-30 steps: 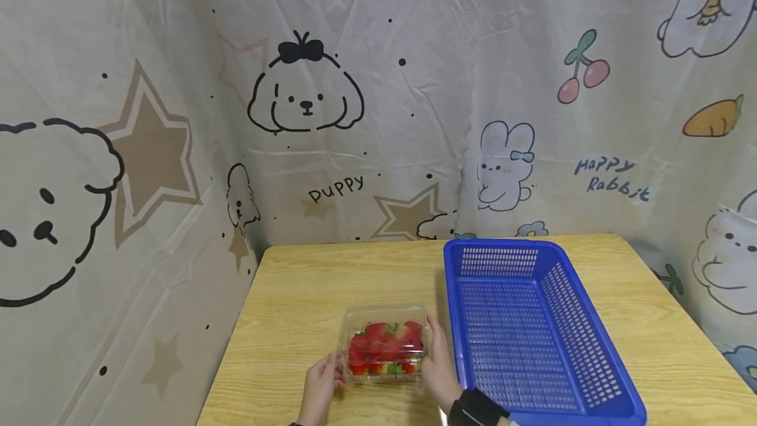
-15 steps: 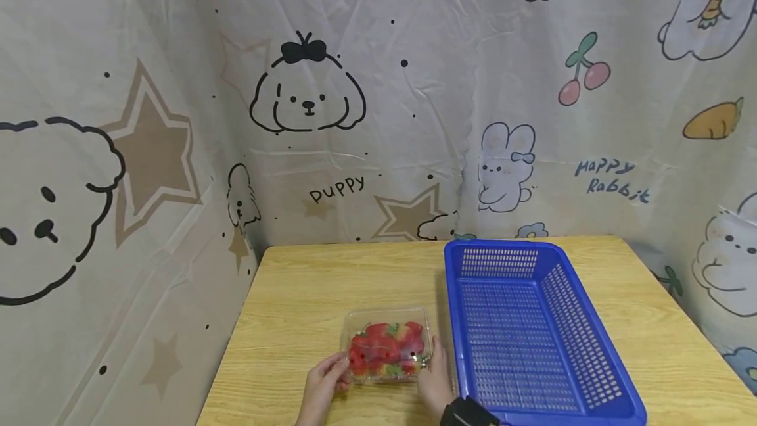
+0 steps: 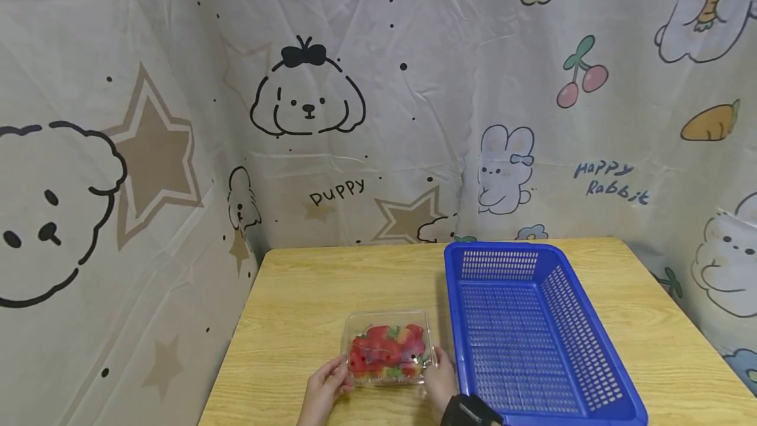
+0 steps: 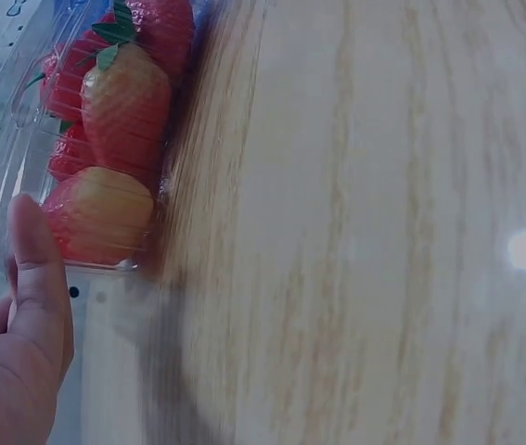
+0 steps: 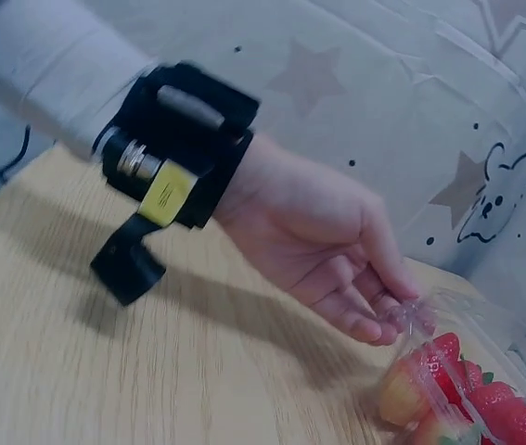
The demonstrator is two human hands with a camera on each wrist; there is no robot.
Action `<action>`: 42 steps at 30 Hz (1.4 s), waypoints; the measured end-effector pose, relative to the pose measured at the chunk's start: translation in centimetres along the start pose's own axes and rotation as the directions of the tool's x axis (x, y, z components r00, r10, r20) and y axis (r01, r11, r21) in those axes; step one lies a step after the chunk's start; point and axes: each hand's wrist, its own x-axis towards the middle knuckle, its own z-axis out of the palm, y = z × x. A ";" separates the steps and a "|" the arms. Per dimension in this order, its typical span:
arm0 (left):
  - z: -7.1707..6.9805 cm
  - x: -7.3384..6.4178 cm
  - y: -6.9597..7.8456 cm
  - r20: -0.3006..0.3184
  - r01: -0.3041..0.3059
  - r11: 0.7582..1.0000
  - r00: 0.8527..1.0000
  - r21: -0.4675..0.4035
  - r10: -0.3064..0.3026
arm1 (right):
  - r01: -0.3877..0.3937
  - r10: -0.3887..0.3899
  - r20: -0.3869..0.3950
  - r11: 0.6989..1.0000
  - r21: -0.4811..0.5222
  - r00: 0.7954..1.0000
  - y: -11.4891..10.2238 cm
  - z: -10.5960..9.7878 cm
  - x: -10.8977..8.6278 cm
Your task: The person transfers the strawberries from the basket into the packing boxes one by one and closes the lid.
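Note:
A clear plastic clamshell box (image 3: 387, 318) of strawberries sits on the table, its lid over the fruit. In the head view my left hand (image 3: 322, 388) holds the box's left edge near the front corner. The left wrist view shows that thumb (image 4: 32, 232) against the clear plastic, with the other fingers partly cut off by the frame. My right hand (image 3: 440, 381) is at the front right corner. In the right wrist view, its thumb and fingers pinch the plastic rim (image 5: 418, 315). Red strawberries (image 5: 499, 408), some pale at one end, show through the walls.
A blue perforated basket (image 3: 452, 321) stands close to the right of the box and my right hand. The wooden table (image 3: 307, 281) ends at a printed curtain (image 3: 378, 117) behind and at the left. A black wrist strap (image 5: 184, 120) with a camera mount is on my right wrist.
My right hand has slid from the box's right side toward its front right corner. My left fingers have shifted slightly onto the left edge. The box itself has barely moved.

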 end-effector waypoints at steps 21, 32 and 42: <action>0.9 0.1 0.7 -0.162 -0.020 0.996 0.986 0.092 0.035 | -0.099 0.107 -0.031 0.977 0.188 0.994 0.1 0.3 0.4; 1.0 0.0 0.9 -0.183 0.001 0.992 0.983 0.123 0.022 | -0.056 0.063 -0.037 0.987 0.154 0.997 -0.1 -0.1 0.2; 1.1 0.3 0.8 -0.175 0.004 0.994 0.985 0.110 0.015 | -0.084 0.093 -0.037 0.978 0.190 0.995 -0.1 -0.2 0.4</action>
